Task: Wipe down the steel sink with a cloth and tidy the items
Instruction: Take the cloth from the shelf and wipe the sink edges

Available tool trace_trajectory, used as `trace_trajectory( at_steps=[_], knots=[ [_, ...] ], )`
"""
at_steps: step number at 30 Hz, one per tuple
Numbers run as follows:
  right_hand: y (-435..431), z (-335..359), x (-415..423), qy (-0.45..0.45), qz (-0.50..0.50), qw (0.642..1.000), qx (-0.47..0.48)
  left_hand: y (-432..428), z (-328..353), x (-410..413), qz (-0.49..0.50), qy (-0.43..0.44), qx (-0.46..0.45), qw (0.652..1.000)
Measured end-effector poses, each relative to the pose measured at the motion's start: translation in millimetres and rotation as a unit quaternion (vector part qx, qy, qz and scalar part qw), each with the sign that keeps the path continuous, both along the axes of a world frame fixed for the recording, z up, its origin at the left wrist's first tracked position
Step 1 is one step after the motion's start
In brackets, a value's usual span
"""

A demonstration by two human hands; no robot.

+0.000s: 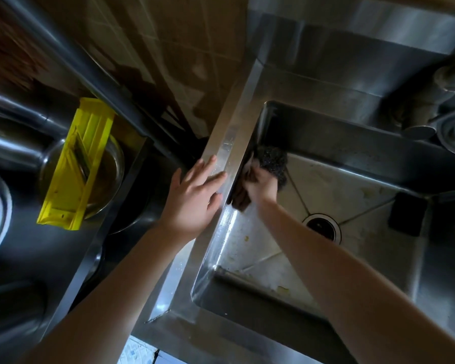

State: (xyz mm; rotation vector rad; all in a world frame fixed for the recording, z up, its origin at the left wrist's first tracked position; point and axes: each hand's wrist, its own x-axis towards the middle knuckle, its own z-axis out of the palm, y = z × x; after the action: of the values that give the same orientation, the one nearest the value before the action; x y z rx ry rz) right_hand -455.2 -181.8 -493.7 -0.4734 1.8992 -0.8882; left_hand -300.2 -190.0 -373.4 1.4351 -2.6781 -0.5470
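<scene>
Currently we've got the right hand (260,186) down inside the sink (373,258), fingers curled tight around a dark brown cloth (241,199) and what looks like a black scourer (272,164), pressing both against the left inner wall just under the rim. Left hand (195,195) is flat on the rim, fingers spread and loose, holding nothing, just bracing. Cloth is soft, limp, probably wet; bunch it in the palm as now so it doesn't slide on slick steel. Yellowish bits sit on the basin floor near the drain (323,227), so we judge wiping far from done. A black block (407,214) lies at the right edge of the floor; can't tell what it is. Yellow slicer (76,166) rests over a steel bowl (111,179) on the left counter, not yet tidied.
</scene>
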Motion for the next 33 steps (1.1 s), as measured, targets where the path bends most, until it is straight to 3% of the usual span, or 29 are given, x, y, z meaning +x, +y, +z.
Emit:
trace_trajectory(
  at_steps=[6, 11, 19, 24, 30, 33],
  knots=[
    [95, -23, 78, -0.104, 0.002, 0.986, 0.132, -1, -7, 2, -0.002, 0.001, -0.007, 1.0],
    [77, -22, 67, -0.131, -0.062, 0.978, 0.152, -1, -7, 2, 0.002, -0.004, -0.003, 1.0],
    [-41, 16, -30, -0.019, -0.053, 0.998, -0.015, 1, -4, 4, 0.007, 0.02, 0.018, 1.0],
    [-12, 25, -9, 0.003, -0.027, 0.999, -0.042, 1, -2, 1, 0.006, 0.016, 0.013, 1.0],
    [80, 15, 62, -0.114, 0.048, 0.98, 0.154, 1, -6, 6, -0.02, -0.026, 0.008, 0.999],
    [98, 15, 77, -0.105, 0.074, 0.977, 0.169, 9, -4, 6, -0.025, -0.032, -0.002, 0.999]
  ],
)
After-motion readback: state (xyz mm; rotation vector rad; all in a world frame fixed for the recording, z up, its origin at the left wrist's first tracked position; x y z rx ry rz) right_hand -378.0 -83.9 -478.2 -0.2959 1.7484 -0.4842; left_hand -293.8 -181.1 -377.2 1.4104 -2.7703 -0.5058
